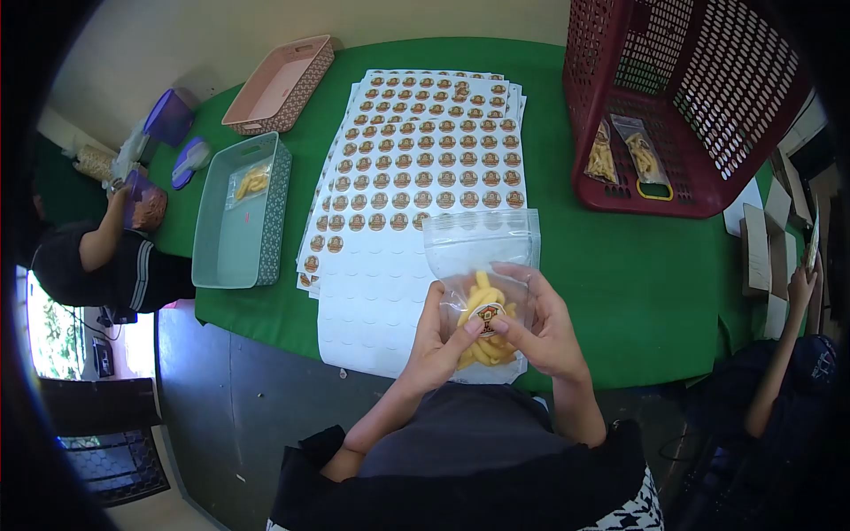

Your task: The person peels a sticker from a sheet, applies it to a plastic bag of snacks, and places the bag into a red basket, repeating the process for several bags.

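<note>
Between both hands is a clear zip bag (pixel 482 239) of yellow curved snacks, held upright over the front edge of the sticker sheets. My left hand (pixel 436 341) grips its left side, with the thumb on the round label (pixel 488 319). From the right side my right hand (pixel 547 327) holds the same bag, its thumb also on the label. The fingers behind the bag are partly hidden. Under and beyond the bag lie stacked white sheets (pixel 363 283) with rows of round stickers; the nearest rows are bare backing.
On the green table (pixel 620 292), a mint basket (pixel 202 239) holds one snack bag (pixel 251 183); a pink basket (pixel 237 113) stands behind. A tipped maroon crate (pixel 611 199) holds bags at right. One person (pixel 80 257) is at left, another (pixel 788 380) at right near cardboard boxes.
</note>
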`<action>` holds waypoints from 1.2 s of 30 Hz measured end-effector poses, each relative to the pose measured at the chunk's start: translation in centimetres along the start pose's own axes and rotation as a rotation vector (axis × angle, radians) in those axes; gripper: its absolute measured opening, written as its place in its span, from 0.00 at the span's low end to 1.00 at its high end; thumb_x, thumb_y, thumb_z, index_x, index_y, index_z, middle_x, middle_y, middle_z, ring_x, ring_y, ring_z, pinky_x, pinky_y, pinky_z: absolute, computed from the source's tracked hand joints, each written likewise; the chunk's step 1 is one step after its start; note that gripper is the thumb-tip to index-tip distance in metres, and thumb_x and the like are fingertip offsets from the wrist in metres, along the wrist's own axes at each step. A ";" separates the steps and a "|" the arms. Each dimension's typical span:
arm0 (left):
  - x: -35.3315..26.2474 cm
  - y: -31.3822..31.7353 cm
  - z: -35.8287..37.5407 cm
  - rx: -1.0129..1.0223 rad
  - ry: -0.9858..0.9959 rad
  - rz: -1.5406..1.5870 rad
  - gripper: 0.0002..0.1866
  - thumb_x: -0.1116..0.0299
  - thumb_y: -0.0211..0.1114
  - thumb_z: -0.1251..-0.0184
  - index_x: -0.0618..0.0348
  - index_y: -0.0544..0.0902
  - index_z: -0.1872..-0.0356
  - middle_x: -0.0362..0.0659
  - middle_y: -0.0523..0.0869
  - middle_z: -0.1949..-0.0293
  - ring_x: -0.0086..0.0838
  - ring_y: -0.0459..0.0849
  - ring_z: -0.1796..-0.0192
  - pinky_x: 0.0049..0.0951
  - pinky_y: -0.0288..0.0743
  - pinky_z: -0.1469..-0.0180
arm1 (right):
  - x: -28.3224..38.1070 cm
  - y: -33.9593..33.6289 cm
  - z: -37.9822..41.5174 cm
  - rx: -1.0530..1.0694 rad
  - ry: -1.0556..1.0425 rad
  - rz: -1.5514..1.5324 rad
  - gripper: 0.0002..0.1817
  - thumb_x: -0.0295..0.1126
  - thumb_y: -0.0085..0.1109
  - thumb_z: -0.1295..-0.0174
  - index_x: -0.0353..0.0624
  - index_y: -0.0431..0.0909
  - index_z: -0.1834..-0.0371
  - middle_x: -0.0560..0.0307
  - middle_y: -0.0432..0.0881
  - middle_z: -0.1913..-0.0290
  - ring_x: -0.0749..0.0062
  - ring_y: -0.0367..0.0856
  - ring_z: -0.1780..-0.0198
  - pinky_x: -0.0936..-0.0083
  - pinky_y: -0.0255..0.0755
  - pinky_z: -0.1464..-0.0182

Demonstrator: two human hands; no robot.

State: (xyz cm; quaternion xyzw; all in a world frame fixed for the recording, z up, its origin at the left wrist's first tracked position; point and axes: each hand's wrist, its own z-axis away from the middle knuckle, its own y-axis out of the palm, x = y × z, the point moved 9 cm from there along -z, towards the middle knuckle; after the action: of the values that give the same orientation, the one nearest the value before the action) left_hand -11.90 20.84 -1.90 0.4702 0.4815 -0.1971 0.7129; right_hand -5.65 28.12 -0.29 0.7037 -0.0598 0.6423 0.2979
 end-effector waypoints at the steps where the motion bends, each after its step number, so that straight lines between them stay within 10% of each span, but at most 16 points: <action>1: 0.4 -0.2 -0.1 -0.001 0.000 -0.001 0.23 0.73 0.54 0.41 0.64 0.56 0.48 0.47 0.70 0.54 0.26 0.71 0.51 0.24 0.67 0.51 | 0.0 0.0 0.0 0.000 0.001 -0.001 0.24 0.24 0.54 0.46 0.33 0.58 0.46 0.46 0.72 0.53 0.73 0.68 0.49 0.79 0.62 0.47; 36: -0.1 -1.8 -0.5 -0.004 0.079 -0.103 0.15 0.75 0.59 0.46 0.68 0.71 0.57 0.44 0.78 0.60 0.22 0.76 0.58 0.23 0.69 0.54 | -0.6 -0.3 0.3 -0.087 0.049 0.108 0.22 0.27 0.59 0.49 0.31 0.66 0.52 0.51 0.75 0.58 0.75 0.74 0.56 0.79 0.68 0.52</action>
State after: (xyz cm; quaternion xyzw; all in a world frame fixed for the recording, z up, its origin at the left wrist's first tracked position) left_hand -13.52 20.39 -2.70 0.4510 0.5331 -0.2137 0.6831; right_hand -5.32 28.01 -0.93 0.6699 -0.1181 0.6712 0.2945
